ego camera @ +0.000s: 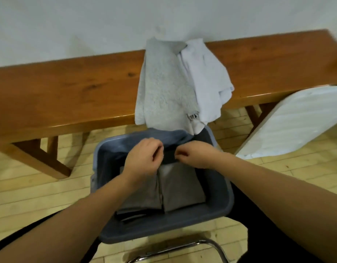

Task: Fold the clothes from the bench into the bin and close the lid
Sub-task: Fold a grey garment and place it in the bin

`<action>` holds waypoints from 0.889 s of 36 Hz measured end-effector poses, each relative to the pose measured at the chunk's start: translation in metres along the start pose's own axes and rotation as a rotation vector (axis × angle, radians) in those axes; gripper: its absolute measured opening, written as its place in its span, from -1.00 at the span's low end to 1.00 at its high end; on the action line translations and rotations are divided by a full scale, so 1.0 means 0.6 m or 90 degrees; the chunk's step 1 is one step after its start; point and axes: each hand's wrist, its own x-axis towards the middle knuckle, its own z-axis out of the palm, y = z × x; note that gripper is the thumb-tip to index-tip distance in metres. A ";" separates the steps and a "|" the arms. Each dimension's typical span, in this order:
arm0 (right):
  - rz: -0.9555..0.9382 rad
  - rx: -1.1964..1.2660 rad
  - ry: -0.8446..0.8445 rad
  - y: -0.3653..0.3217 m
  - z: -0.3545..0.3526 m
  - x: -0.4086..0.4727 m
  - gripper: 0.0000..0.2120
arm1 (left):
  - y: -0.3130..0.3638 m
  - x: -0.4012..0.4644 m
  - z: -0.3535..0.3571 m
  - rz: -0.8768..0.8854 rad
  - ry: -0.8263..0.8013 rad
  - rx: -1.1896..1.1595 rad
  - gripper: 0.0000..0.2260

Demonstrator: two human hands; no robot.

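A grey-blue plastic bin (219,207) stands on the floor in front of the wooden bench (72,88). Inside it lie folded grey garments (181,188). My left hand (144,158) and my right hand (196,154) are over the bin's far half, each pinching an end of a small dark cloth (169,156) held between them. On the bench a light grey towel (162,86) and a white cloth (207,78) are draped over the front edge, hanging down to the bin's rim. A white lid (296,120) leans against the bench at the right.
A white wall runs behind the bench. The floor is pale wood planks (31,194). A chrome chair frame (184,247) curves at the bottom, near the bin's close edge. Bench legs stand left and right of the bin.
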 end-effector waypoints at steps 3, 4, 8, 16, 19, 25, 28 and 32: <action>-0.135 -0.050 0.223 -0.017 -0.045 -0.027 -0.84 | 0.012 0.036 -0.040 0.127 0.116 0.121 -0.90; -0.183 -0.064 0.295 -0.017 -0.058 -0.032 -0.84 | 0.016 0.048 -0.048 0.142 0.143 0.147 -0.85; -0.231 -0.143 0.551 -0.011 -0.095 -0.031 -0.78 | 0.027 0.084 -0.053 0.136 0.154 0.225 -0.63; -0.004 -0.103 0.389 0.019 -0.138 0.006 -0.47 | 0.026 0.127 -0.054 0.086 0.064 0.299 -0.61; 0.025 -0.014 0.424 0.015 -0.137 0.012 -0.55 | 0.020 0.132 -0.052 0.108 0.095 0.292 -0.64; 0.056 0.111 0.448 0.004 -0.137 0.014 -0.68 | 0.021 0.135 -0.061 0.006 0.057 0.185 -0.60; 0.097 0.153 0.419 -0.012 -0.151 0.006 -0.61 | 0.020 0.132 -0.073 -0.047 0.020 0.136 -0.58; 0.145 0.041 0.367 -0.045 -0.168 -0.002 -0.51 | 0.031 0.130 -0.097 -0.146 0.048 -0.023 -0.72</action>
